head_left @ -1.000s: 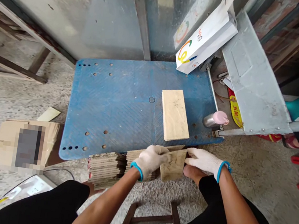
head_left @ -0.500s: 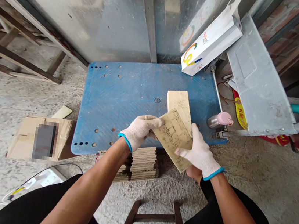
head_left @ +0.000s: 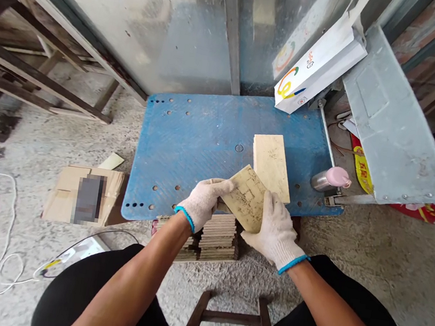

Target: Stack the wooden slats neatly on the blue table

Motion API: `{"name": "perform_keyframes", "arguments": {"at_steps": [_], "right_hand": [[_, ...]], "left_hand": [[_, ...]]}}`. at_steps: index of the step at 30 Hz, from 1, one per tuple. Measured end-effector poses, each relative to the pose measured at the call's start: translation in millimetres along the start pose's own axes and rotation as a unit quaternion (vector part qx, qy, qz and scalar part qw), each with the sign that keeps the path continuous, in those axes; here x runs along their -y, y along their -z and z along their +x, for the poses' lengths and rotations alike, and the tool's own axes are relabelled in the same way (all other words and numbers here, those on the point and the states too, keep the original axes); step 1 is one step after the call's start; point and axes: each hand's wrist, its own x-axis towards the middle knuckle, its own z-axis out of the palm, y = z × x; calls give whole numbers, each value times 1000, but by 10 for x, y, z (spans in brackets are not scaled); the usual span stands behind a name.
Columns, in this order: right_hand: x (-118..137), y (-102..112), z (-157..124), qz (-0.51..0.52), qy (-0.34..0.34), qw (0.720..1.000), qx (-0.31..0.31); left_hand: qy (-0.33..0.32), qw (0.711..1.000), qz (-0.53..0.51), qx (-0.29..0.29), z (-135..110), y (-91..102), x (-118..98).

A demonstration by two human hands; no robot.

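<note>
Both my hands wear white knit gloves with blue cuffs. A thin beige rectangular board (head_left: 247,195) with dark line markings is tilted between them. My left hand (head_left: 205,198) pinches its left edge, thumb on the upper face. My right hand (head_left: 275,230) is closed around its right end, fingers over the marked face. Just beyond lies a small stack of similar pale boards (head_left: 272,160) on the blue platform (head_left: 191,148). Below my hands, near the platform's front edge, are piled several more boards (head_left: 218,237), partly hidden by my left arm.
A white paper bag (head_left: 315,71) and a pink-lidded metal bottle (head_left: 329,178) stand on the platform's right side. On the floor at left are a cardboard box (head_left: 60,200), a power strip (head_left: 83,252) and a white cable (head_left: 11,220). A wooden stool (head_left: 230,317) is below me.
My right hand has shifted from the board's lower right corner to wrap its right end, and the board sits less steeply. The whole view has moved slightly left.
</note>
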Motion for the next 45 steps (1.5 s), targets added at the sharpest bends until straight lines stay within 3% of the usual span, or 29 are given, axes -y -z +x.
{"name": "perform_keyframes", "arguments": {"at_steps": [5,10,14,18,23,28,45], "right_hand": [[50,94,122,49,-23,999,6],[-12,327,425,93,-135,986,-21],[-84,464,694,85,-241,967,3],[-74,459,996,43,-295,954,23],[57,289,1322,-5,-311,950,29],[70,168,1474,-35,-318,947,22],[20,34,1584,-58,-308,949,25]], "left_hand": [[-40,997,67,10,-252,143,49],[-41,975,214,42,-309,284,252],[-38,927,372,42,-269,297,393],[-36,867,493,70,-337,338,356],[-47,825,559,71,-434,515,247],[-50,811,580,59,-434,643,295],[-34,771,631,79,-413,519,405]]}}
